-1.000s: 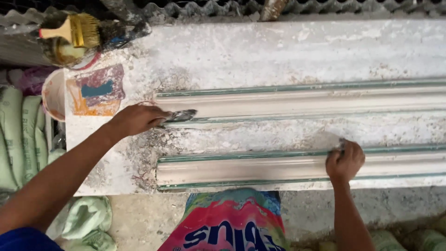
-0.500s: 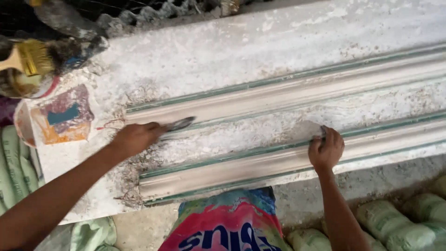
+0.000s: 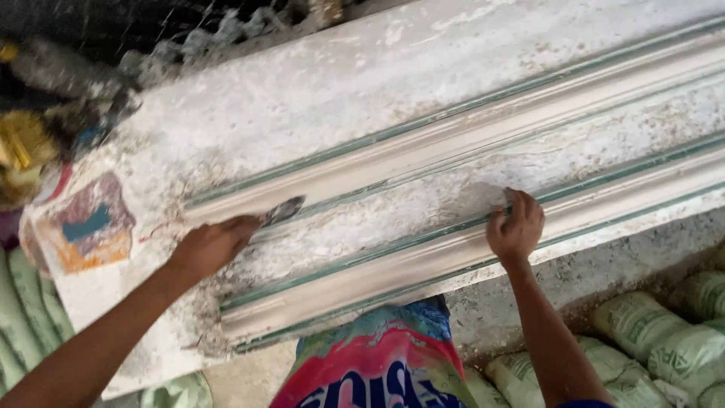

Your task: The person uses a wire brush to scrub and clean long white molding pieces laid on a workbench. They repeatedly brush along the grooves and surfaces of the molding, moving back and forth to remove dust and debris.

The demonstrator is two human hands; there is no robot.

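My left hand [image 3: 208, 248] grips a small metal scraper [image 3: 282, 211], its blade tip against the near edge of the far white plaster moulding [image 3: 468, 136]. My right hand [image 3: 516, 227] rests closed on the top edge of the near moulding [image 3: 393, 276], pressing something small that I cannot make out. Both mouldings run in long green-edged moulds across a plaster-crusted white table [image 3: 317, 98].
A worn coloured sheet [image 3: 87, 227] lies at the table's left end. A yellow brush [image 3: 23, 143] sits in a container at far left. Green-printed sacks [image 3: 680, 332] lie on the floor at right, more at left [image 3: 26, 325]. My colourful shirt [image 3: 377, 363] fills the bottom centre.
The view has swung and tilted, so the table now runs diagonally. My left hand with the scraper stays at the far moulding's edge; my right hand remains on the near one.
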